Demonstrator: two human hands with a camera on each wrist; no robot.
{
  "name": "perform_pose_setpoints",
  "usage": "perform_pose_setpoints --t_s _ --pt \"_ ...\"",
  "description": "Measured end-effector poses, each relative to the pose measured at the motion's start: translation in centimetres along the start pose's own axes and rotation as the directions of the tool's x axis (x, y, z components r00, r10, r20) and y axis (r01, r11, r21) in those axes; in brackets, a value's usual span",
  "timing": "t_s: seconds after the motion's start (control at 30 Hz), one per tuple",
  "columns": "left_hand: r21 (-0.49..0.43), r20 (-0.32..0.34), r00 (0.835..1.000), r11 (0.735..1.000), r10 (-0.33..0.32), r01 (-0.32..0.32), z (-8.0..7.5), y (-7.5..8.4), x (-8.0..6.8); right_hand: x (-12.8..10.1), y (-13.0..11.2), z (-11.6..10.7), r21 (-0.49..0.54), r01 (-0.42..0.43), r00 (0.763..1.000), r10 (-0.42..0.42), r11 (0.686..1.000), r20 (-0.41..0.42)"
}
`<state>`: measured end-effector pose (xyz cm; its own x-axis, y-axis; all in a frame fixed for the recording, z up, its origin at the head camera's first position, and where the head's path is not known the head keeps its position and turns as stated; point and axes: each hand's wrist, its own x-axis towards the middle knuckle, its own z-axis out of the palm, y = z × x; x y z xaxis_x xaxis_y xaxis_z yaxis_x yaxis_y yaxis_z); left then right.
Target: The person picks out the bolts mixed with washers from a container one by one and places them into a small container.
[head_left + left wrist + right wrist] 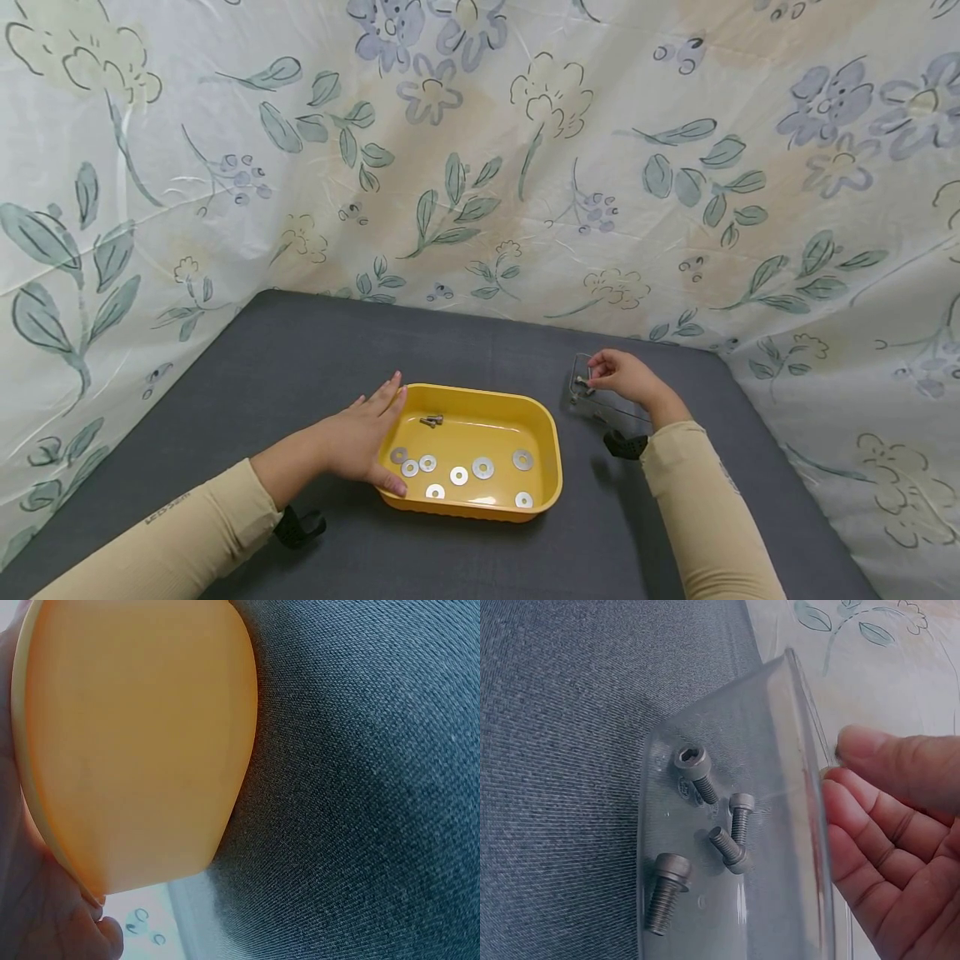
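My left hand (360, 442) grips the left end of a yellow tray (551, 450), fingers spread along the rim. In the left wrist view, the tray's wall (142, 742) fills the left side, with fingertips curled at its corner. Inside the tray lie several flat washers (483, 467) and a few screws (431, 421). My right hand (626, 379) is at a clear plastic box (577, 363). Several socket-head screws (671, 877) show through the box's wall. Thumb and fingertips nearly meet at the rim; whether they pinch anything is unclear.
A dark grey cloth surface (337, 333) lies beneath both containers. Flower-patterned sheets (480, 167) rise along the back and both sides. A black strap (626, 444) hangs by the right wrist and another strap (300, 528) by the left.
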<state>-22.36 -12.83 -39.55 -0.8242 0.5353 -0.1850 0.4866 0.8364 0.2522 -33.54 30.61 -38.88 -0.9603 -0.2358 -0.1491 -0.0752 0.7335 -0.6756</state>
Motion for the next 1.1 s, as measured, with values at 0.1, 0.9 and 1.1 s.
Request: perform_pose_setpoints --t_s 0.1,0.9,1.1 --pt "0.003 0.000 1.000 1.000 0.002 -0.002 0.0 0.0 0.0 -0.1 0.0 -0.1 -0.009 0.005 1.000 -0.005 1.000 0.002" --pt "0.002 0.013 1.000 1.000 -0.012 0.012 0.2 -0.2 0.2 -0.1 -2.7 -0.2 -0.064 0.079 0.996 -0.082 0.995 -0.034" --pt "-0.001 0.014 1.000 1.000 -0.013 0.013 0.2 -0.2 0.3 -0.2 -4.3 0.1 -0.052 0.139 0.990 -0.140 0.989 -0.026"
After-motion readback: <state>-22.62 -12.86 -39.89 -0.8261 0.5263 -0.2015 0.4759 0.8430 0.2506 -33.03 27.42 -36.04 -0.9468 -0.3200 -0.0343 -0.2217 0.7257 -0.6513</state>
